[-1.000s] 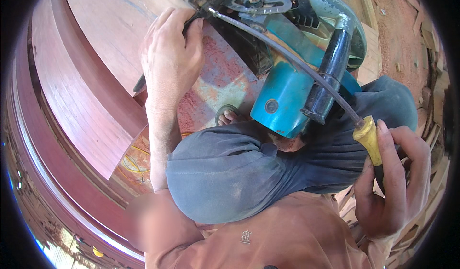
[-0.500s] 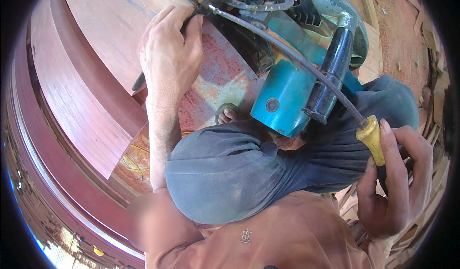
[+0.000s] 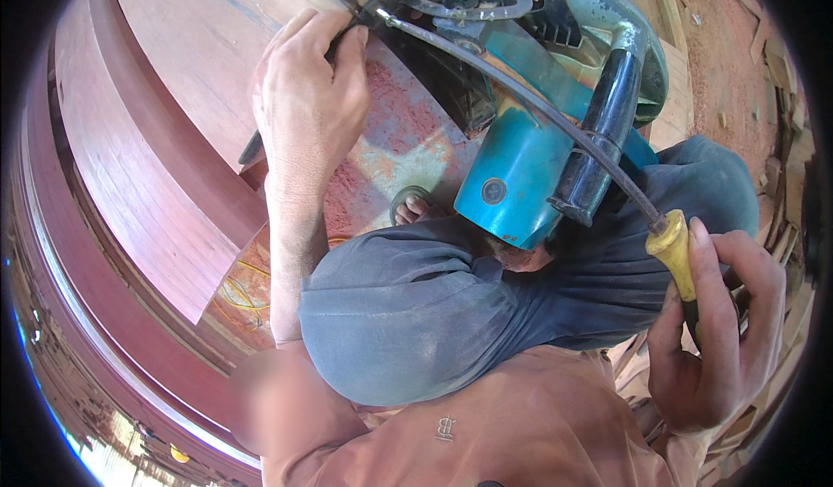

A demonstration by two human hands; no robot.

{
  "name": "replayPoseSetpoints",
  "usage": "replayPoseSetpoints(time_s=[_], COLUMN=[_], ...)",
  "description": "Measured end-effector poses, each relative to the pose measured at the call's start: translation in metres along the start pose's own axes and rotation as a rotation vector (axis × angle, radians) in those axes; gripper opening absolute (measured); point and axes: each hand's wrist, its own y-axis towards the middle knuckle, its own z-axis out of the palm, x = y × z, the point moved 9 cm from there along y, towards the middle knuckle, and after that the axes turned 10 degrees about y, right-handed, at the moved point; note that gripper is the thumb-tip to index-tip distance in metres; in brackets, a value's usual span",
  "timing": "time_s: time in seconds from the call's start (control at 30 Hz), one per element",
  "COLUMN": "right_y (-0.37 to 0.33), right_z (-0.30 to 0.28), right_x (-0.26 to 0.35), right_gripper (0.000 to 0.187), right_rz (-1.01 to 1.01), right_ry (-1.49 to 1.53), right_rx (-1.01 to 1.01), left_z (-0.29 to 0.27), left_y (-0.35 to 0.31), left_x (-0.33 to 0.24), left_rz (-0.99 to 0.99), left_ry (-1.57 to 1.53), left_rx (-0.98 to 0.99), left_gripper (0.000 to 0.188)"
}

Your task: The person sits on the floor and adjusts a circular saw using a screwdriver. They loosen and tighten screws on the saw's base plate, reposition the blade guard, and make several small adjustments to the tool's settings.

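Observation:
A teal circular saw (image 3: 508,170) with a black side handle (image 3: 599,131) rests by my knees, its metal base and slotted bracket (image 3: 473,0) at the top of the view. My right hand (image 3: 716,339) has its fingers round the yellow-and-black handle of a long screwdriver (image 3: 599,153). The shaft crosses over the saw, and its tip appears at the saw's dark edge near my left fingers; whether it touches, I cannot tell. My left hand (image 3: 312,97) is closed round a dark, bar-like tool (image 3: 252,149), which shows at the thumb and beside the wrist. My palm hides its middle.
Reddish wooden boards (image 3: 147,166) stretch along the left, some with curved-looking edges. Red sawdust (image 3: 390,97) covers the floor by my sandalled foot (image 3: 412,208). A yellow cord (image 3: 243,292) lies below the boards. Wood offcuts (image 3: 794,157) are piled at the far right.

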Motion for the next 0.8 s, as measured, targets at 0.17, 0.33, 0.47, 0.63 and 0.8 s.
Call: replayPoseSetpoints(time_s=[0.17, 0.33, 0.47, 0.63, 0.8], right_y=[0.000, -0.001, -0.003, -0.006, -0.033], right_z=[0.001, 0.003, 0.006, 0.012, 0.044], right_x=[0.001, 0.002, 0.002, -0.012, -0.052], right_gripper=[0.065, 0.062, 0.058, 0.045, 0.048], right_rz=[0.004, 0.044, 0.079, 0.185, 0.863], right_ry=[0.029, 0.080, 0.182, 0.471, 1.122], right_rx=[-0.022, -0.006, -0.015, 0.019, -0.011], left_z=[0.000, 0.000, 0.000, 0.000, -0.001], left_y=[0.000, 0.000, 0.000, 0.000, -0.001], left_x=[-0.001, 0.000, 0.001, 0.000, -0.002], left_rz=[0.009, -0.005, -0.012, -0.009, -0.003], left_ry=[0.018, -0.001, -0.005, -0.018, -0.022], left_rx=[-0.011, -0.008, -0.007, -0.016, -0.021], left_gripper=[0.017, 0.016, 0.015, 0.015, 0.014])
